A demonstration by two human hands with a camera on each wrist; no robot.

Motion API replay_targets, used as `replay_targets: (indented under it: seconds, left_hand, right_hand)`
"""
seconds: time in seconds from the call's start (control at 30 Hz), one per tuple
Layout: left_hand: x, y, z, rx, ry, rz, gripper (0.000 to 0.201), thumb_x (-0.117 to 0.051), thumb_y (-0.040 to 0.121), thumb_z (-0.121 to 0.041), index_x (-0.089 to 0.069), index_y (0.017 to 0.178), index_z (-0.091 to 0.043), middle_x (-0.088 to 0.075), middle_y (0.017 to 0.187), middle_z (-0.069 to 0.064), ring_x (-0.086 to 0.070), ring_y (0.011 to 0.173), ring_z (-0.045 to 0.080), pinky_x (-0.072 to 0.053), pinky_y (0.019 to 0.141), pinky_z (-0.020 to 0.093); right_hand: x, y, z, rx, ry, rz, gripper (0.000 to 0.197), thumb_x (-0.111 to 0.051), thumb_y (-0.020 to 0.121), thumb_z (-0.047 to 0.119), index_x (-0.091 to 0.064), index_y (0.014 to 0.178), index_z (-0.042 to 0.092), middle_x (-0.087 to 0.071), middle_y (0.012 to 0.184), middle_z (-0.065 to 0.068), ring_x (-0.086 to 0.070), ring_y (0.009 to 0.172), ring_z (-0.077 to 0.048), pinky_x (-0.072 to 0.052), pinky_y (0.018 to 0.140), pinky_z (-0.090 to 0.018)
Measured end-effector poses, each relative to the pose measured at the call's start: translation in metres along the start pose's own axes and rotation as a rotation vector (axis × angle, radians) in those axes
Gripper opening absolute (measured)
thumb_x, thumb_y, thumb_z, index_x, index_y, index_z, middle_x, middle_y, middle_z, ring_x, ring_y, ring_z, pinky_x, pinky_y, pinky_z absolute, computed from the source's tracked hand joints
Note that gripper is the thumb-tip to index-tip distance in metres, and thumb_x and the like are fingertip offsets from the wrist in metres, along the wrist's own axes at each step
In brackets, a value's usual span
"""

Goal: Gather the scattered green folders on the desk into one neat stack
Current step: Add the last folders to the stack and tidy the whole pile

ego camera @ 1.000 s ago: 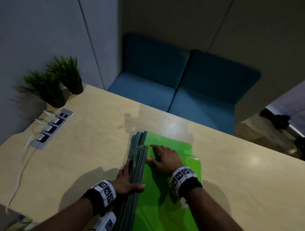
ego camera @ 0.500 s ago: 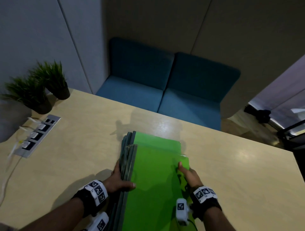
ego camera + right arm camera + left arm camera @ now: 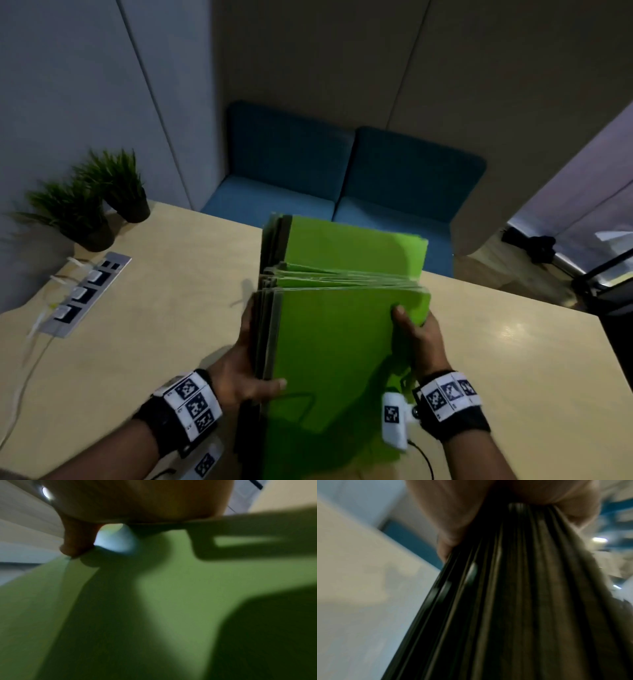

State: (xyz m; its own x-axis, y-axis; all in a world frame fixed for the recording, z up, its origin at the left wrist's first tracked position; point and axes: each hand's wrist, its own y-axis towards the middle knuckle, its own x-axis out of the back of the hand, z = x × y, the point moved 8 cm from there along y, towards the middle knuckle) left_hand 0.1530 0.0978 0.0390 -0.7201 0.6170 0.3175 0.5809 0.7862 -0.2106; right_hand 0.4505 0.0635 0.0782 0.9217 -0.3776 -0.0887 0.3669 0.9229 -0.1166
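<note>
Now both hands are lifting the green folders (image 3: pixel 329 356) off the desk (image 3: pixel 154 342): left hand (image 3: pixel 245 370) fingers gripping the spine side, right hand (image 3: pixel 419 339) fingers clasping the open edge. Likely next: squaring the uneven far edges, then laying the stack flat.

two potted grass plants (image 3: pixel 90 202) at the desk's (image 3: pixel 164 308) far left corner, touching side by side. just nearer, a recessed socket strip (image 3: pixel 84 294) with white plugs and a cable (image 3: pixel 20 383). beyond the desk, a blue two-seat sofa (image 3: pixel 342 178); far right, possibly a tripod (image 3: pixel 537 248).
</note>
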Motion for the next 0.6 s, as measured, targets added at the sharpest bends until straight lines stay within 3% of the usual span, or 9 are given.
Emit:
replay_targets:
  seconds: [0.1,0.2,0.3,0.37,0.47,0.5,0.53,0.57,0.6]
  left_hand:
    - [0.004,-0.003,-0.011,-0.02,-0.01,0.019,0.129,-0.079,0.055,-0.066,-0.006,0.15,-0.019,-0.049,0.138,-0.023,-0.046,0.13,0.0,-0.041,0.107,0.026]
    - [0.005,-0.013,-0.009,-0.067,0.038,-0.029,0.103,-0.084,0.028,-0.071,-0.046,0.123,-0.052,-0.06,0.11,-0.039,-0.055,0.1,-0.02,-0.046,0.094,0.013]
    - [0.005,-0.023,-0.002,-0.108,0.044,-0.056,0.115,-0.091,0.034,-0.06,-0.046,0.132,-0.02,-0.062,0.122,-0.015,-0.057,0.109,-0.01,-0.046,0.103,0.031]
    - [0.006,-0.027,-0.001,-0.083,0.007,-0.058,0.115,-0.09,0.053,-0.051,-0.032,0.139,-0.002,-0.053,0.135,-0.019,-0.05,0.125,0.001,-0.041,0.108,0.036]
    - [-0.005,-0.035,-0.049,-0.344,0.047,0.007,0.058,-0.078,0.077,-0.011,-0.055,0.127,-0.028,-0.058,0.111,-0.042,-0.057,0.105,-0.016,-0.047,0.089,0.008]
    - [0.001,-0.035,-0.066,-0.361,0.026,-0.061,0.061,-0.067,0.081,0.007,-0.069,0.081,-0.054,-0.062,0.103,-0.041,-0.059,0.097,-0.019,-0.047,0.079,0.004]
    - [0.007,-0.036,-0.091,-0.426,0.02,-0.121,0.075,-0.065,0.079,0.011,-0.05,0.134,-0.038,-0.059,0.117,-0.038,-0.056,0.105,-0.017,-0.046,0.083,0.004]
    - [0.011,-0.033,-0.102,-0.451,-0.091,-0.158,0.101,-0.072,0.075,0.002,0.005,0.137,0.021,-0.045,0.141,-0.025,-0.047,0.125,-0.007,-0.044,0.097,0.014]
    - [0.019,-0.035,-0.098,-0.569,-0.073,-0.266,0.116,-0.079,0.075,-0.015,0.009,0.15,-0.012,-0.028,0.155,-0.008,-0.036,0.139,0.01,-0.041,0.107,0.03]
  right_hand:
    - [0.005,-0.003,0.05,0.257,-0.057,-0.008,0.048,-0.072,0.071,0.026,-0.061,0.114,0.007,-0.074,0.097,0.003,-0.07,0.09,-0.018,-0.056,0.074,-0.031]
    - [0.003,-0.018,0.057,0.37,-0.07,0.055,0.056,-0.073,0.066,0.013,-0.056,0.12,0.009,-0.072,0.108,0.012,-0.067,0.101,-0.01,-0.054,0.081,-0.024]
    - [-0.005,-0.034,0.039,0.241,-0.076,0.148,0.065,-0.084,0.058,0.058,-0.067,0.115,0.031,-0.072,0.109,0.011,-0.067,0.103,-0.008,-0.053,0.083,-0.024]
    - [-0.005,-0.036,0.039,0.158,-0.078,0.201,0.068,-0.071,0.055,0.078,-0.069,0.113,0.042,-0.07,0.112,0.017,-0.064,0.106,-0.001,-0.05,0.089,-0.024]
    - [-0.005,-0.033,0.06,0.141,0.061,0.222,0.098,-0.052,0.067,0.084,-0.051,0.135,0.014,-0.065,0.128,0.001,-0.059,0.12,-0.013,-0.048,0.095,-0.028]
    - [-0.007,-0.033,0.068,0.131,0.128,0.218,0.09,-0.048,0.075,0.078,-0.05,0.135,0.01,-0.065,0.127,-0.007,-0.061,0.118,-0.016,-0.049,0.094,-0.03]
    - [-0.008,-0.031,0.073,0.111,0.136,0.169,0.073,-0.047,0.084,0.069,-0.057,0.128,0.012,-0.067,0.12,-0.009,-0.064,0.112,-0.013,-0.05,0.091,-0.03]
    - [-0.008,-0.029,0.074,0.094,0.123,0.109,0.06,-0.048,0.089,0.061,-0.064,0.12,0.012,-0.069,0.112,-0.005,-0.066,0.107,-0.012,-0.049,0.09,-0.031]
    - [-0.007,-0.028,0.072,0.091,0.084,0.056,0.054,-0.052,0.089,0.056,-0.066,0.119,0.012,-0.069,0.112,-0.01,-0.066,0.109,-0.016,-0.048,0.093,-0.035]
